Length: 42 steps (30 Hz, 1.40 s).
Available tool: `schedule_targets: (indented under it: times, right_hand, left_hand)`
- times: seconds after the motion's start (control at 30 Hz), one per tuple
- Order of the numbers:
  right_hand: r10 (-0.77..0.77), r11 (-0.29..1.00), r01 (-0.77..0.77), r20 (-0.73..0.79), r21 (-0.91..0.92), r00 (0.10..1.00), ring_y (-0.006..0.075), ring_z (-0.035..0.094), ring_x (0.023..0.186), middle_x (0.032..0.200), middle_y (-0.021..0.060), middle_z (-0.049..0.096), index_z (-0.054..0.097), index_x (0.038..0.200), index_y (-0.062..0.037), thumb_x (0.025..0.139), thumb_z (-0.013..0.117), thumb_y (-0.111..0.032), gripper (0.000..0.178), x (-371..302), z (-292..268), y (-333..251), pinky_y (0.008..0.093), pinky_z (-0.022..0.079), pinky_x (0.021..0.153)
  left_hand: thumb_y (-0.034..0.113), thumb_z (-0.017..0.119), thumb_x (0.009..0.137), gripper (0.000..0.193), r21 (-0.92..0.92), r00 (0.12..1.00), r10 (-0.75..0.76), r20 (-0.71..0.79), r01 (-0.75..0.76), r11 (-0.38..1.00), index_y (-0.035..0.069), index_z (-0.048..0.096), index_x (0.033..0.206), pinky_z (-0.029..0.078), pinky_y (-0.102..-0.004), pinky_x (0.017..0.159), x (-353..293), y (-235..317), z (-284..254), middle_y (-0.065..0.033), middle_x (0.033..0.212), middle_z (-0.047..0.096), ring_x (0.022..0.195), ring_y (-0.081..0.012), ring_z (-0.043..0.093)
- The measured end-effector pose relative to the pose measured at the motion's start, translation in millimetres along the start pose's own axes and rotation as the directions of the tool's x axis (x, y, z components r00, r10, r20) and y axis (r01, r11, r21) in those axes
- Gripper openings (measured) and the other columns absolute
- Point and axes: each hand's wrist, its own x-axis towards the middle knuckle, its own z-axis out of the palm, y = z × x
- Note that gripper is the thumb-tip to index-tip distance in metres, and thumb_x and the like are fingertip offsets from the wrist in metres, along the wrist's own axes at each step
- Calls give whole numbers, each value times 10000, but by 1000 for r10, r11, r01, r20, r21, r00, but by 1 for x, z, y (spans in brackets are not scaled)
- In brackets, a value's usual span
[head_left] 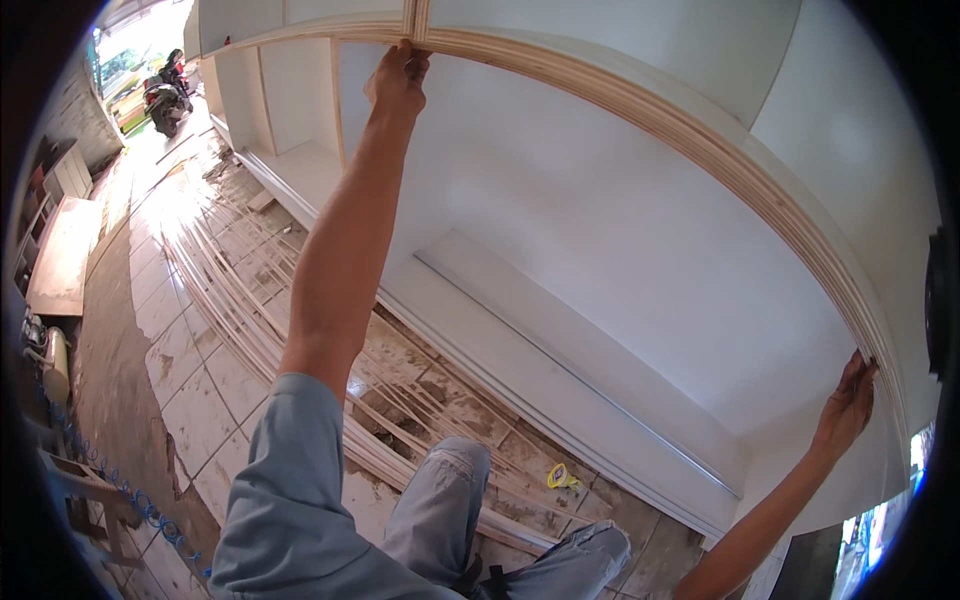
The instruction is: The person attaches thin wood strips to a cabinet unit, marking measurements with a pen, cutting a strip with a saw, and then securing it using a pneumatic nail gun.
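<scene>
A long, pale wooden moulding strip (pixel 690 122) with grooves along its length lies against the front edge of a large white cabinet (pixel 600 200). Up at the strip's left end, beside an upright wooden divider edge (pixel 416 14), my left hand (pixel 398 82) has its fingers closed on it. With that arm stretched far forward, my right hand (pixel 848 402) is low at the right, pinching the same strip near its other end. Fingertips of both hands are partly hidden behind the wood. Inside the cabinet, a thin metal-looking rail (pixel 575 362) runs along the lower white panel.
Many long thin wood strips (pixel 225 300) lie across the dirty tiled floor beside my legs. A yellow ring-shaped item (pixel 563 478) sits near my knees. Leftward are a leaning board (pixel 65 255), a cream tank (pixel 57 365), a blue coiled hose (pixel 150 515) and a distant motorcycle (pixel 166 97).
</scene>
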Motion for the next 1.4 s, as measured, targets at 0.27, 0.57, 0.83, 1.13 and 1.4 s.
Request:
schedule_targets:
  times: [0.27, 0.57, 0.83, 1.13, 1.4]
  right_hand:
    - [51, 996, -54, 49, 75, 998, 223, 616, 1025, 1112, 179, 612, 525, 1229, 97, 978, 565, -122, 336, 8, 1, 4, 265, 563, 860]
    - [-13, 1000, 13, 12, 0, 1000, 231, 672, 911, 1017, 138, 676, 603, 1119, 38, 991, 549, -170, 250, 2, -3, 2, 327, 570, 810]
    - [18, 1000, -16, -92, 23, 996, 313, 701, 830, 918, 239, 676, 552, 1050, 122, 981, 564, -170, 300, 5, 44, 11, 384, 606, 748]
    - [40, 998, -43, -60, -45, 997, 342, 709, 828, 937, 286, 659, 516, 1038, 144, 980, 576, -228, 381, 8, 37, 0, 352, 628, 719]
    - [38, 998, -41, -73, -40, 997, 342, 712, 797, 888, 284, 665, 519, 1028, 152, 984, 561, -159, 318, 4, 43, -5, 369, 637, 712]
  left_hand:
    - [108, 579, 958, 152, 8, 980, -22, 196, 21, 1000, -1, 617, 1057, 540, -325, 679, 53, 0, -38, -93, 913, 647, 836, -244, 673]
    - [96, 514, 983, 253, 511, 860, -5, 510, -299, 806, -41, 575, 1187, 504, -306, 853, 89, -34, -65, -160, 1137, 640, 1062, -239, 613]
    - [127, 488, 1005, 352, 560, 546, 128, 828, -817, -138, -22, 538, 1320, 430, -334, 1021, 179, 4, -107, -173, 1312, 596, 1215, -271, 574]
    - [26, 415, 1011, 454, 736, 823, 50, 566, -532, 419, -56, 336, 1451, 384, -283, 1077, 163, -39, -104, -156, 1463, 452, 1337, -228, 450]
    - [-22, 426, 991, 437, 745, 899, 148, 413, -427, 513, -65, 384, 1425, 487, -354, 903, 111, -30, -71, -194, 1441, 451, 1170, -298, 526]
